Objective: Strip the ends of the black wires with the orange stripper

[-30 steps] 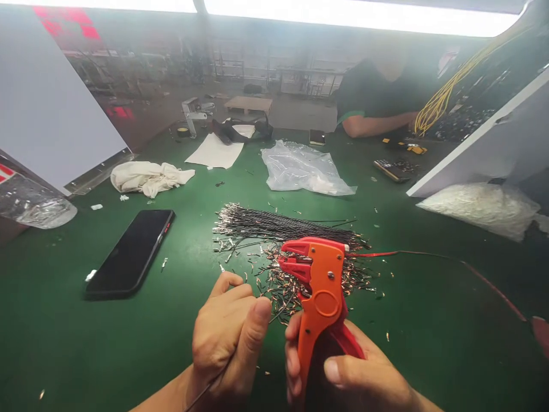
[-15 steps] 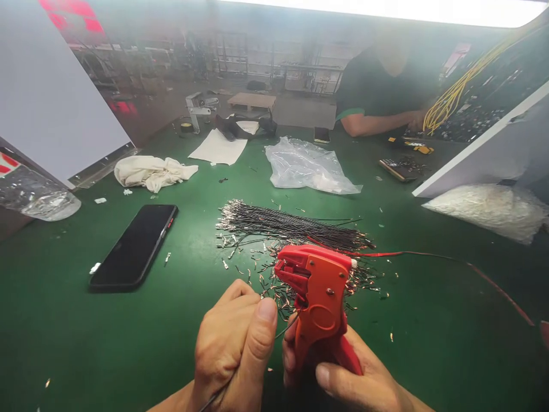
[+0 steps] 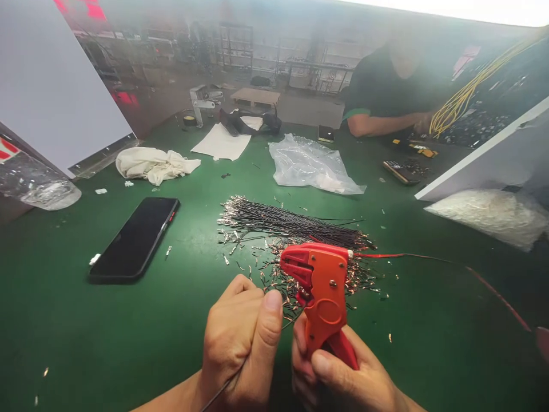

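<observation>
My right hand (image 3: 343, 366) is wrapped round the handles of a red and orange wire stripper (image 3: 329, 286), its jaws facing left. My left hand (image 3: 242, 337) is closed on a thin black wire (image 3: 218, 395), which trails down toward me. The wire's other end runs from my thumb to the lower part of the stripper's jaws; its tip is hidden there. Behind the tool lies a bundle of black wires (image 3: 291, 220) with metal terminals at the left ends and bare copper at the right. Short cut pieces of insulation (image 3: 274, 280) are scattered around the stripper.
A black phone (image 3: 135, 240) lies at left, near a crumpled white cloth (image 3: 154, 165). Further back are a clear plastic bag (image 3: 315, 166) and white paper (image 3: 221, 142). A white bag (image 3: 489, 214) lies at right. Across the table a person (image 3: 381, 91) handles yellow wires (image 3: 463, 106).
The stripper's handles look squeezed closer together, and its jaws have shifted. My left hand has moved slightly right, still holding the wire. The whole view has shifted a little.
</observation>
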A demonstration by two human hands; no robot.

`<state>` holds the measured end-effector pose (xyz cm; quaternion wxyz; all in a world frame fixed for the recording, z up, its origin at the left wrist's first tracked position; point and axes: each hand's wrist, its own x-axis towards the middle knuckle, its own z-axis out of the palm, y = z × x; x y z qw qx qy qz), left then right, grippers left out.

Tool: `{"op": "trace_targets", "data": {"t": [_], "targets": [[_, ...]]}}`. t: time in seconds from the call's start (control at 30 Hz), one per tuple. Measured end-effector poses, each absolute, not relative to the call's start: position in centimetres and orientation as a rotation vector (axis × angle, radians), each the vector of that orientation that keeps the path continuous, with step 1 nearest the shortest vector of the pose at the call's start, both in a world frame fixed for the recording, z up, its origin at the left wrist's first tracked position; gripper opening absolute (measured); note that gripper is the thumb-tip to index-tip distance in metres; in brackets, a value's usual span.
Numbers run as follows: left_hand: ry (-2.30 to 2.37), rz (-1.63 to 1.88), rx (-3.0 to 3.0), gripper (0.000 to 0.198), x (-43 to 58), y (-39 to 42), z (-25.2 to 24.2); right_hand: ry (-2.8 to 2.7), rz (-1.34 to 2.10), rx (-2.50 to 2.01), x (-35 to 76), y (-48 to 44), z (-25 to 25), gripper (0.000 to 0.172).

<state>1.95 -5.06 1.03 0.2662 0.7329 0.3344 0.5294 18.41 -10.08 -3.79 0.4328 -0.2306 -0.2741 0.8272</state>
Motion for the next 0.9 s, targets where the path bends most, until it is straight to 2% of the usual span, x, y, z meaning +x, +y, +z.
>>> {"op": "trace_targets", "data": {"t": [0.17,0.33,0.67,0.9], "targets": [[0.922,1.43,2.015,0.037,2.1,-5.1,0.9,-0.73,2.021,-0.538,18.3,-10.3,-4.2,0.027],[0.947,1.405,2.06,0.036,2.0,-5.1,0.6,-0.735,2.078,-0.736,18.3,-10.2,-3.1,0.039],[0.99,1.591,2.105,0.036,2.5,-4.4,-0.4,-0.754,2.025,-0.994,18.2,-10.2,-2.4,0.055],[1.005,1.597,2.056,0.037,2.9,-4.4,-0.7,-0.696,1.968,-0.961,18.2,-10.2,-2.6,0.051]]}}
